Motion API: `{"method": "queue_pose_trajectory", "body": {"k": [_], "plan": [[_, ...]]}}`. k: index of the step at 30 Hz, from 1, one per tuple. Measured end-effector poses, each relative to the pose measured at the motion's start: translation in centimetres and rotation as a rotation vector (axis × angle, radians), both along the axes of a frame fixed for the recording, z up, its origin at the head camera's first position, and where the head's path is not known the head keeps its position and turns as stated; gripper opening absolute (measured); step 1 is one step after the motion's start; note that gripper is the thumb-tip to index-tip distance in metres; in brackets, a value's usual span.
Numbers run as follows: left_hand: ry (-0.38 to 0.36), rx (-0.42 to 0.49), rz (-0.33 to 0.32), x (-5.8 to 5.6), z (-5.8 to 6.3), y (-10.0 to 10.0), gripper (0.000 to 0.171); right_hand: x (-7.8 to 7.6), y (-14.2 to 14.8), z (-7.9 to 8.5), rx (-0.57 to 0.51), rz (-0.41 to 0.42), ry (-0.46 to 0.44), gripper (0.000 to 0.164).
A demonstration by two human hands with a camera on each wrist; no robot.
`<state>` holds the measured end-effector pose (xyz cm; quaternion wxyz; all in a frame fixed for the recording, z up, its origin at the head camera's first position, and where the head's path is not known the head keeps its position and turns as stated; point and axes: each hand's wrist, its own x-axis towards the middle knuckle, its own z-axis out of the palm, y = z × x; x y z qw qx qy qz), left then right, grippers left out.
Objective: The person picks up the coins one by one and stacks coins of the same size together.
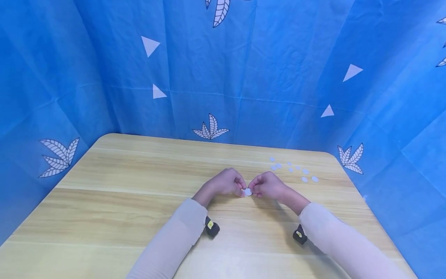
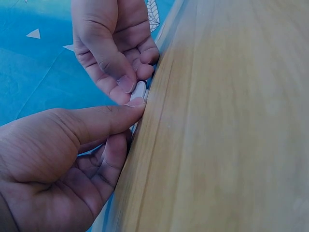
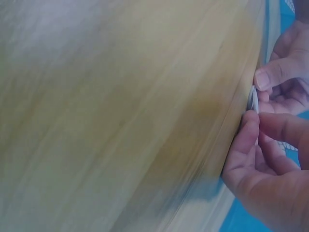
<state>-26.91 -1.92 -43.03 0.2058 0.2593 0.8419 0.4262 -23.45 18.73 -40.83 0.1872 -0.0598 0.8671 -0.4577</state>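
A small white round disc [image 1: 248, 192] is between my two hands, low over the wooden table. My left hand [image 1: 228, 182] pinches its left side, with the thumb laid on the edge of the disc [image 2: 139, 91] in the left wrist view. From the other side my right hand [image 1: 270, 186] holds it between thumb and fingers. Seen nearly edge-on in the right wrist view, the disc [image 3: 254, 99] shows a doubled edge; whether it is one piece or two overlapping, I cannot tell. The fingertips of both hands nearly meet and cover part of it.
Several more white discs [image 1: 290, 169] lie scattered at the back right of the wooden table [image 1: 122, 201]. A blue curtain [image 1: 223, 69] with leaf and triangle prints hangs behind the table and along both sides. Each wrist carries a small black camera [image 1: 211, 228].
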Motion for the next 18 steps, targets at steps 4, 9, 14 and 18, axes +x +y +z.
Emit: {"method": "queue_pose_trajectory", "body": {"k": [4, 9, 14, 18], "plan": [[0.004, 0.008, -0.001, -0.03, -0.13, 0.03, 0.015, 0.06, -0.17, -0.13, 0.009, -0.027, 0.0, 0.013], [0.006, 0.011, 0.0, -0.11, -0.31, 0.07, 0.015, 0.04, -0.13, -0.14, 0.002, -0.03, -0.001, 0.012], [-0.003, 0.021, -0.008, -0.08, -0.21, 0.01, 0.016, -0.04, 0.15, -0.05, -0.014, -0.043, -0.029, 0.012], [-0.002, 0.022, -0.01, -0.08, -0.1, -0.06, 0.016, -0.03, 0.31, 0.11, -0.011, -0.036, -0.033, 0.013]]}}
